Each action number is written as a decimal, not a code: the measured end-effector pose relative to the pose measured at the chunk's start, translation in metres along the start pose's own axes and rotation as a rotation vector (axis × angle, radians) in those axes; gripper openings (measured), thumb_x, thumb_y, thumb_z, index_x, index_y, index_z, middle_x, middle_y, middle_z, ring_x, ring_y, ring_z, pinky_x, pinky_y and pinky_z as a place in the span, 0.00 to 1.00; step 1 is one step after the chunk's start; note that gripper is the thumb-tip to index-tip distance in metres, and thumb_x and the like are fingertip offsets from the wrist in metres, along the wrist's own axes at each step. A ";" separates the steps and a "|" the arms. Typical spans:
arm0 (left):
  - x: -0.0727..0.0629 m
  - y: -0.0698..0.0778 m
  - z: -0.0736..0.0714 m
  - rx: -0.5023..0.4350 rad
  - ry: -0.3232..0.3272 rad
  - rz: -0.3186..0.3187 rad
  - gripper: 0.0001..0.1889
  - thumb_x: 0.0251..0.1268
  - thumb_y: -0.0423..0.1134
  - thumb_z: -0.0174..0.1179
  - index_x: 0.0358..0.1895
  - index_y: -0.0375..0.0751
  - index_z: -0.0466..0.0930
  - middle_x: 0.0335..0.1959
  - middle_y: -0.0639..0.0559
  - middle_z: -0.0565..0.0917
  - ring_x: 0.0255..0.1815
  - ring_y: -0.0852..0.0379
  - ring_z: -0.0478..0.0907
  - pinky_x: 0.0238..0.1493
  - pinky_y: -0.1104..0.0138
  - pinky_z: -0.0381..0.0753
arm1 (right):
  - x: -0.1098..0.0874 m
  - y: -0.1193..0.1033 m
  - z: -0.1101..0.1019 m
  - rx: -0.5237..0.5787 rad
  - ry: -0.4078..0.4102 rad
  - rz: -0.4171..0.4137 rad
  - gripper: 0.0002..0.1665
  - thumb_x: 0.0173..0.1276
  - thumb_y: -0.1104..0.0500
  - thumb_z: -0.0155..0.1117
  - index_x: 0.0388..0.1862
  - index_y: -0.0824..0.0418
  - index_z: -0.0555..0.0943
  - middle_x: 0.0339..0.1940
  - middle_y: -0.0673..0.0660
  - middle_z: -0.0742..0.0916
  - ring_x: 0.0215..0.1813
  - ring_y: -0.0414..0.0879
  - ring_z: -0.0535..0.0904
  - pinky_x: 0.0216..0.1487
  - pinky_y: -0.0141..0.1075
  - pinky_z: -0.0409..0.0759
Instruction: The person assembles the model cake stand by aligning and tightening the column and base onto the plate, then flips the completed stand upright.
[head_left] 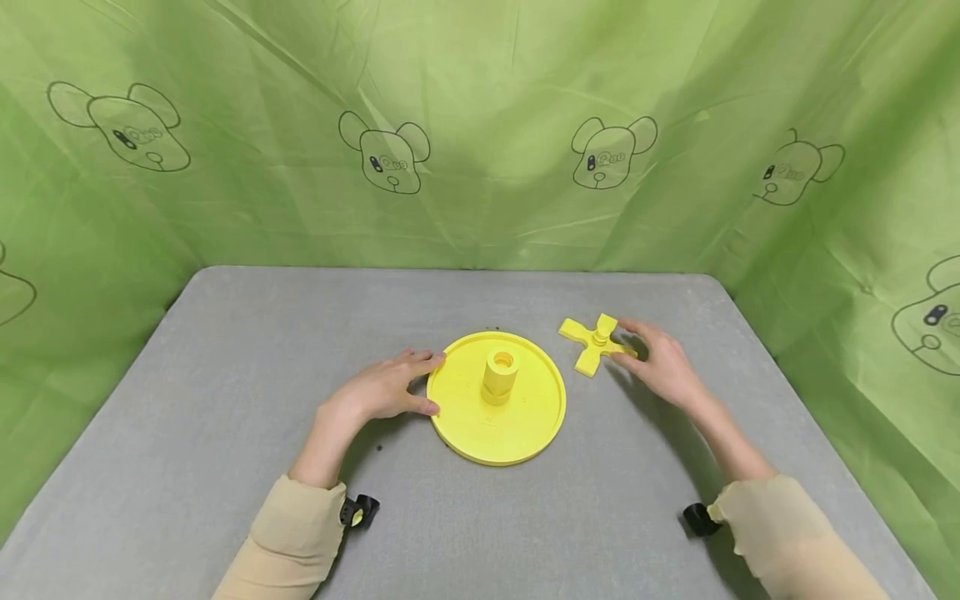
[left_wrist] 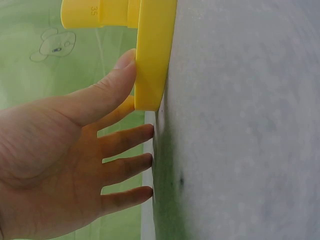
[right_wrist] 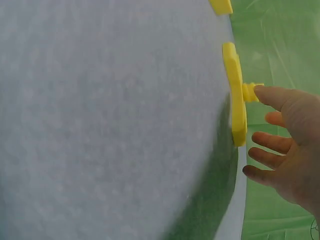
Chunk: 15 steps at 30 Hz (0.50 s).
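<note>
A round yellow tray-like disc (head_left: 465, 433) with a raised rim lies on the table, a hollow upright post (head_left: 500, 382) at its centre. My left hand (head_left: 375, 389) rests its thumb and index finger against the disc's left rim. In the left wrist view the other fingers spread out, their tips by the tabletop. Right of the disc lies a yellow four-armed cross piece (head_left: 588, 360) with a short threaded stub. My right hand (head_left: 663, 364) reaches around its right arm, thumb in front and fingers behind, loosely spread. The number 35 marks the post (left_wrist: 92, 12) in the left wrist view.
The grey table (head_left: 240, 400) has a rounded far edge against a green curtain (head_left: 465, 225) printed with mouse-head outlines. Small dark specks dot the tabletop. Black wrist mounts (head_left: 700, 520) sit by both beige sleeves (head_left: 288, 533).
</note>
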<state>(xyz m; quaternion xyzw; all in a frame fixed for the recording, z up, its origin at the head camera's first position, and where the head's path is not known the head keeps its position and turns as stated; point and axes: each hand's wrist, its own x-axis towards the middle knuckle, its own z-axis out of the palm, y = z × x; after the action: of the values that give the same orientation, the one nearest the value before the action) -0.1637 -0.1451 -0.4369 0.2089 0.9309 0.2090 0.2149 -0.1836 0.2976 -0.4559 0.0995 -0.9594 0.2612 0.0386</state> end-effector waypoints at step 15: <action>0.001 0.001 0.001 0.002 -0.003 0.002 0.45 0.66 0.55 0.69 0.82 0.52 0.58 0.84 0.45 0.59 0.86 0.37 0.50 0.82 0.37 0.55 | 0.005 0.011 0.005 -0.113 -0.062 0.030 0.25 0.68 0.55 0.74 0.60 0.65 0.84 0.59 0.71 0.84 0.64 0.69 0.77 0.63 0.65 0.76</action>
<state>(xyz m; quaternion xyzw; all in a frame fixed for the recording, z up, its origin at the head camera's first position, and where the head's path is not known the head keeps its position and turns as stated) -0.1641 -0.1438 -0.4378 0.2105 0.9305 0.2080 0.2158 -0.1913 0.3036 -0.4654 0.0906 -0.9748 0.2038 0.0103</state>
